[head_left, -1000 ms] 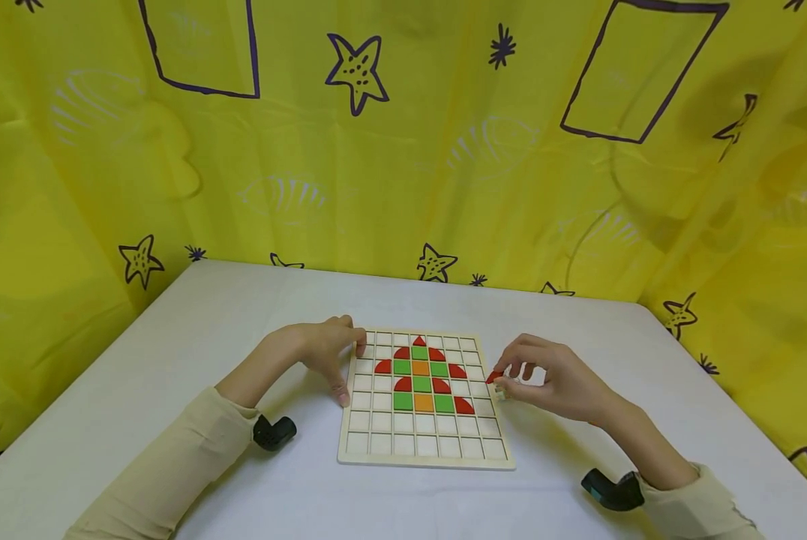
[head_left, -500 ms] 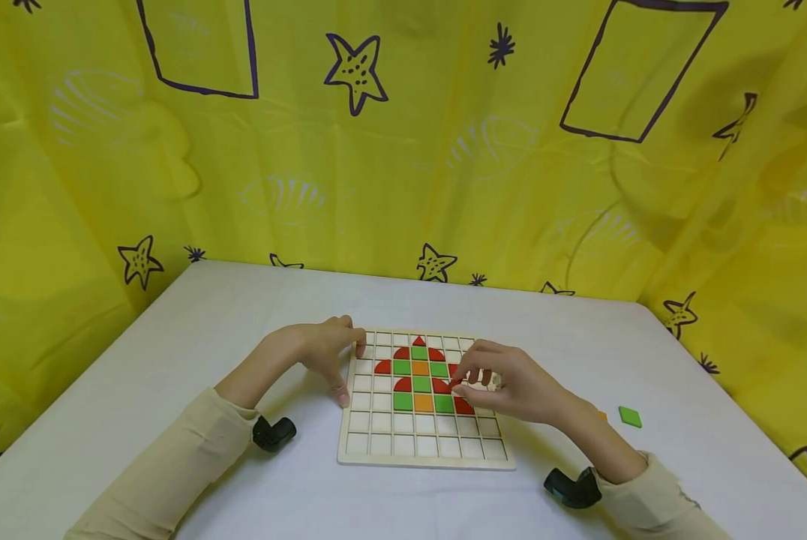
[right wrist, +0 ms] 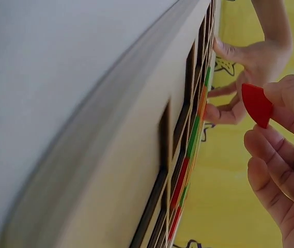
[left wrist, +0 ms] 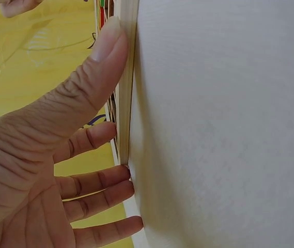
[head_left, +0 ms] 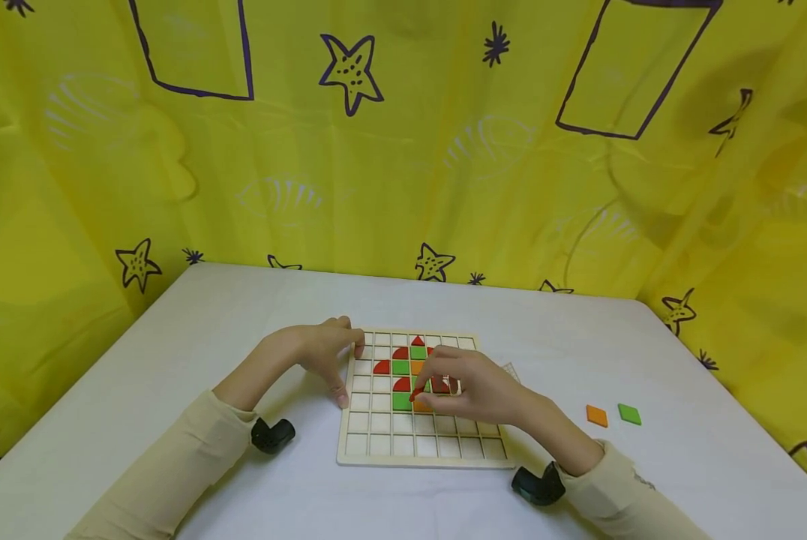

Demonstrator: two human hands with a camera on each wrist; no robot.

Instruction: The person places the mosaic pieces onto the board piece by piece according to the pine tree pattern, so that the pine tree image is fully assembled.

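A pale wooden grid board [head_left: 425, 460] lies on the white table, with red, green and orange tiles filling several middle cells. At its left edge my left hand [head_left: 319, 354] rests, thumb and fingers spread along the side. The left wrist view shows that thumb [left wrist: 103, 57] against the board's rim. My right hand [head_left: 467, 384] is over the middle of the board and pinches a red quarter-circle tile [right wrist: 257, 105] between thumb and fingertips. In the right wrist view the tile is apart from the grid. My right hand hides some right-side tiles in the head view.
To the right of the board an orange square tile [head_left: 596, 415] and a green square tile [head_left: 629, 414] lie on the table. A pale gridded corner [head_left: 511, 370] shows behind my right hand. A yellow patterned curtain [head_left: 390, 172] surrounds the table.
My right hand has moved left with the red tile, from beyond the board's right edge to over its middle. The loose orange and green tiles have come into view. My left hand stays put.
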